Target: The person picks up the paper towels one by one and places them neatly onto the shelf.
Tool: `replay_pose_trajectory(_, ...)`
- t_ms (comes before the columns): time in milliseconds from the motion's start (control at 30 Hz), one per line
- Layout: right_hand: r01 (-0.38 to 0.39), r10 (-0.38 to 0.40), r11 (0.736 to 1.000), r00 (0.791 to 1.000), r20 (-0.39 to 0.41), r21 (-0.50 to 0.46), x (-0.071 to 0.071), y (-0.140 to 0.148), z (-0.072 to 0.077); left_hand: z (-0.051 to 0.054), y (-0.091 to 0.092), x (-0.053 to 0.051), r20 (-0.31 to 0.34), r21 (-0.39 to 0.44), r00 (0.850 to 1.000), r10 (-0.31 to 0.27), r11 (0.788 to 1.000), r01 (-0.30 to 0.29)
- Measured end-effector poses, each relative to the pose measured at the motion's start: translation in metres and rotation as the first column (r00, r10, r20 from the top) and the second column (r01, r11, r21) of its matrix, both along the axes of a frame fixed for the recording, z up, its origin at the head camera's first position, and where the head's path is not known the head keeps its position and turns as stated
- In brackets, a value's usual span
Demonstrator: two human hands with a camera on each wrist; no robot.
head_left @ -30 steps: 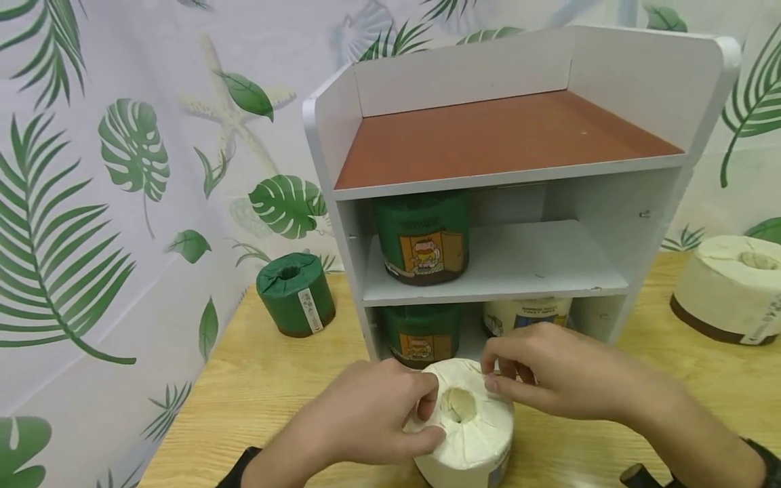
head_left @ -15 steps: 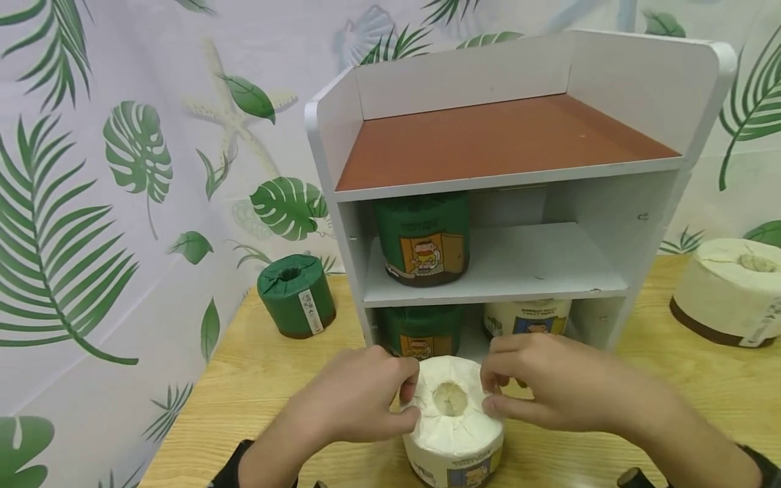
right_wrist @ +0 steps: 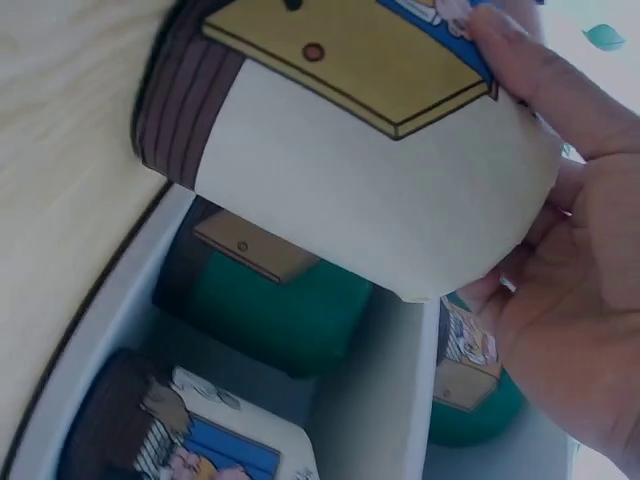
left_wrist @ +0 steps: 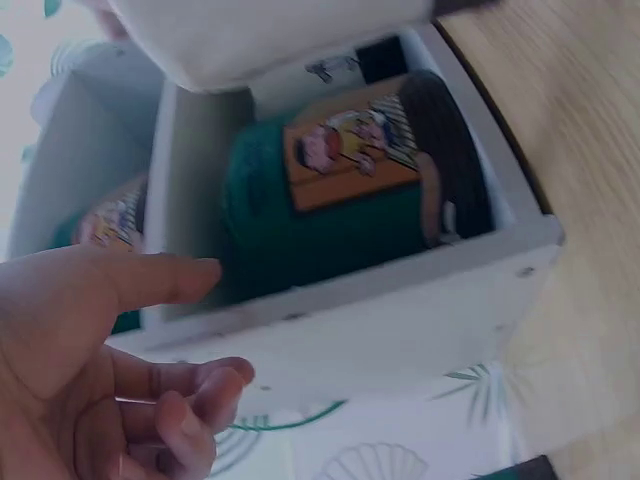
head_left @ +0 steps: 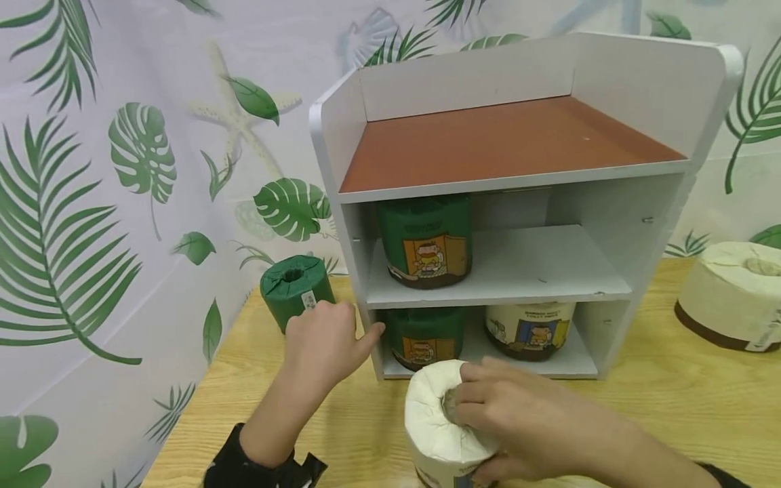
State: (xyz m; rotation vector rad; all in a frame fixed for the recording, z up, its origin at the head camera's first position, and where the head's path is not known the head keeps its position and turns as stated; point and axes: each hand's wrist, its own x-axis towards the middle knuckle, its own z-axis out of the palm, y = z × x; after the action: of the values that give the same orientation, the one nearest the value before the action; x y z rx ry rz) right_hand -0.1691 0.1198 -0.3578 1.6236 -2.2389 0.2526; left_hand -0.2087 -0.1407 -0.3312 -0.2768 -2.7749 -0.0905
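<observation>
A cream-wrapped toilet paper roll [head_left: 430,423] stands or hangs just in front of the shelf; its base is out of frame. My right hand [head_left: 525,417] grips it, fingers at the core hole and thumb on the printed side. The right wrist view shows the thumb on the picture of the roll [right_wrist: 400,190]. To the left, my left hand [head_left: 323,342] is apart from the roll and holds nothing, fingers loosely bent and thumb pointing at the shelf's side. Behind it, a green toilet paper roll [head_left: 289,291] is partly covered.
A white shelf unit [head_left: 500,296] with a red-brown top stands on the wooden table [head_left: 244,379]. Green rolls sit at left on its middle [head_left: 427,244] and lower levels [head_left: 424,339]. A cream roll [head_left: 531,329] sits lower right. Another cream roll [head_left: 726,298] stands far right.
My left hand has let go of the cream roll and moved left and up. My right hand has shifted from its edge to a grip over the core, and the roll now tilts.
</observation>
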Motion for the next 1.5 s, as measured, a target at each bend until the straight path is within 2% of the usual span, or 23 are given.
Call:
replay_pose_trajectory(100, -0.027, 0.021, 0.995, 0.998, -0.057, -0.095, 0.001, 0.008, 0.011, -0.004, -0.003, -0.010, 0.056, 0.053, 0.998, 0.007, 0.999, -0.010)
replay_pose_trajectory(167, -0.037, 0.022, 0.983, 0.996, -0.084, -0.180, 0.002, 0.016, 0.023, -0.006, -0.003, -0.015, 0.097, 0.110, 0.995, -0.016, 0.994, 0.005)
replay_pose_trajectory(267, -0.068, 0.016, 0.944, 0.987, -0.160, -0.323, 0.004, 0.030, 0.044, -0.010, -0.002, -0.022, 0.153, 0.192, 0.986, -0.070, 0.981, 0.040)
replay_pose_trajectory(367, -0.071, -0.046, 0.896, 0.967, -0.251, -0.439, 0.005, 0.043, 0.062, -0.012, -0.001, -0.026, 0.160, 0.236, 0.980, -0.117, 0.969, 0.077)
replay_pose_trajectory(467, -0.019, -0.176, 0.855, 0.929, -0.324, -0.519, 0.004, 0.056, 0.073, -0.014, -0.001, -0.026, 0.152, 0.247, 0.979, -0.136, 0.964, 0.096)
replay_pose_trajectory(600, 0.082, -0.347, 0.815, 0.861, -0.371, -0.573, -0.002, 0.067, 0.076, -0.014, -0.001, -0.025, 0.153, 0.241, 0.979, -0.132, 0.966, 0.093)
replay_pose_trajectory(667, 0.104, -0.400, 0.792, 0.833, -0.382, -0.602, -0.007, 0.069, 0.075, -0.015, -0.002, -0.024, 0.159, 0.238, 0.979, -0.126, 0.968, 0.086)
replay_pose_trajectory(733, 0.132, -0.435, 0.780, 0.817, -0.379, -0.611, -0.009, 0.070, 0.074, -0.015, -0.002, -0.024, 0.163, 0.235, 0.979, -0.121, 0.969, 0.080)
replay_pose_trajectory(933, 0.219, -0.478, 0.784, 0.810, -0.340, -0.582, -0.009, 0.068, 0.075, -0.015, -0.003, -0.023, 0.164, 0.233, 0.980, -0.111, 0.970, 0.071)
replay_pose_trajectory(1000, 0.227, -0.495, 0.769, 0.803, -0.332, -0.598, -0.012, 0.068, 0.074, -0.016, -0.003, -0.023, 0.167, 0.235, 0.980, -0.109, 0.970, 0.068)
replay_pose_trajectory(1133, 0.214, -0.524, 0.718, 0.793, -0.311, -0.663, -0.025, 0.070, 0.067, -0.018, -0.003, -0.023, 0.167, 0.233, 0.980, -0.107, 0.970, 0.066)
replay_pose_trajectory(1267, 0.225, -0.548, 0.689, 0.783, -0.293, -0.689, -0.035, 0.074, 0.062, -0.017, -0.003, -0.023, 0.170, 0.229, 0.980, -0.103, 0.972, 0.062)
replay_pose_trajectory(1400, 0.265, -0.559, 0.691, 0.785, -0.265, -0.672, -0.040, 0.078, 0.058, -0.014, -0.005, -0.023, 0.200, 0.192, 0.975, -0.097, 0.980, 0.058)
replay_pose_trajectory(1500, 0.298, -0.558, 0.705, 0.792, -0.245, -0.644, -0.044, 0.079, 0.057, -0.005, -0.013, -0.021, 0.269, 0.126, 0.960, -0.072, 0.991, 0.039)
